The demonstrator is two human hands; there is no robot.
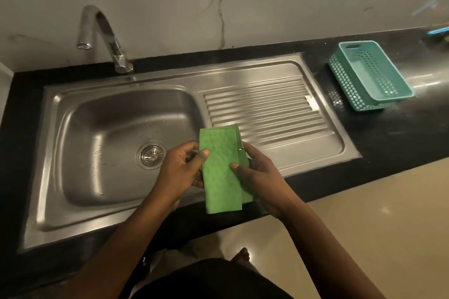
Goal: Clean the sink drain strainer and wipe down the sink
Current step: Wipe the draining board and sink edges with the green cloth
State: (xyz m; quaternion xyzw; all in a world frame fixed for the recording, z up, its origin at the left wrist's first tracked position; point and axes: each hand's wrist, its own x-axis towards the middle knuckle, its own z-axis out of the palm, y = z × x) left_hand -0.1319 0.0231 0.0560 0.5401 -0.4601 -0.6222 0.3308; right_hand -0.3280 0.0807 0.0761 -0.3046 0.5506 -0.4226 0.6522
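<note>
A pale wall with grey marble lines stands behind a shiny black stone table [393, 138]. Set into the table is a long silver steel sink [80, 153] with a deep bowl on the left side and a flat part with ridges [264, 114] on the right side. A round metal drain strainer [151, 155] sits in its hole at the bottom of the bowl. A curved shiny metal tap [107, 36] rises from the back edge of the sink and bends over the bowl. No water is coming out of it.

Both hands are up over the front of the sink, between the bowl and the ridges. The left hand [179, 172] grips the left edge of a folded green scrub cloth [221, 172], with the thumb on top. The right hand [257, 177] grips the right edge, thumb on top too. The cloth is in the air and does not touch the sink.

A small teal plastic basket with holes [369, 75] sits on the table, well to the right of the sink
</note>
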